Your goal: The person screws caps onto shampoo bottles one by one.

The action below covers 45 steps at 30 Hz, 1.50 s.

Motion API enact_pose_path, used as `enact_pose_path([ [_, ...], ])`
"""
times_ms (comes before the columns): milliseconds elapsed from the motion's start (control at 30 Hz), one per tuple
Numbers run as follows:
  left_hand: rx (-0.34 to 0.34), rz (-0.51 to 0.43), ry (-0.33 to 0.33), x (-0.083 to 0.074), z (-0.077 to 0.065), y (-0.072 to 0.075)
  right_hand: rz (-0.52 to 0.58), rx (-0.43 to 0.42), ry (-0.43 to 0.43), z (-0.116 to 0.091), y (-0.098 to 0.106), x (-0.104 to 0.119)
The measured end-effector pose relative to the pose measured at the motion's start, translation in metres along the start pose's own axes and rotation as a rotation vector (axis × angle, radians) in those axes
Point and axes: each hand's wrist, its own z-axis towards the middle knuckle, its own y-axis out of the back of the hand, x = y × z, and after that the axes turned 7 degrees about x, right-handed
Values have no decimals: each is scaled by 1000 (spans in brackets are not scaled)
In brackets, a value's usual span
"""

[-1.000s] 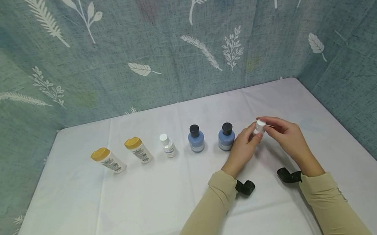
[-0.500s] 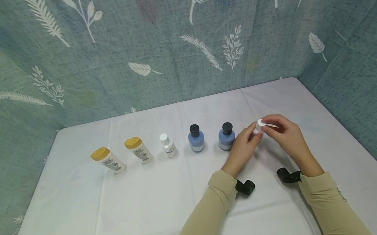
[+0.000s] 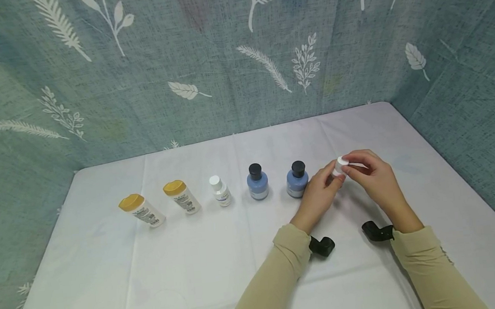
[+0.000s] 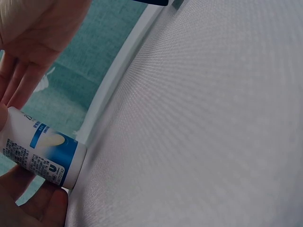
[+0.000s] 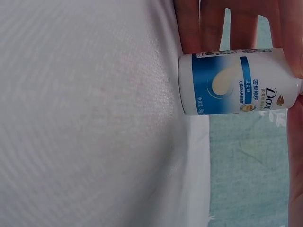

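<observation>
A small white and blue shampoo bottle (image 5: 222,82) stands upright on the white cloth at the right side of the table, its base down on the cloth. My left hand (image 3: 318,192) holds its body between thumb and fingers. From the right, my right hand (image 3: 376,180) pinches the white cap (image 3: 341,161) at the top between thumb and fingers. In the left wrist view the label of the same bottle (image 4: 45,146) shows, with the cap hidden behind the fingers.
Left of the hands stand two blue bottles with black caps (image 3: 297,179) (image 3: 257,183), one small white bottle (image 3: 221,193) and two white bottles with yellow caps (image 3: 183,198) (image 3: 143,211). A patterned teal cloth (image 3: 208,104) rises behind the table.
The right hand's fingers have shifted slightly around the cap, and that hand has drawn a touch to the left. The left hand and the bottle stay in place.
</observation>
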Motion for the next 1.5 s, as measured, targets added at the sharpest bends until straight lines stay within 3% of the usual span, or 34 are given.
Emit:
enact_pose_path([
  [200, -1, 6, -8, -1, 0, 0, 3, 6, 34, -3, -1, 12],
  [533, -2, 16, 12, -2, -1, 1, -15, 0, 24, 2, 0, -16],
  [1033, 1, 12, 20, 0, 0, 0, -69, 24, 10, 2, 1, -18],
  [1267, 5, 1, 14, -2, 0, 1, -61, 42, -69, -1, 1, -1],
  [1400, 3, 18, 12, -2, 0, 1, -45, 38, -64, -2, 0, 12],
  [1500, 3, 29, 8, -1, 0, 0, -47, 37, -47, -2, 0, 8],
])
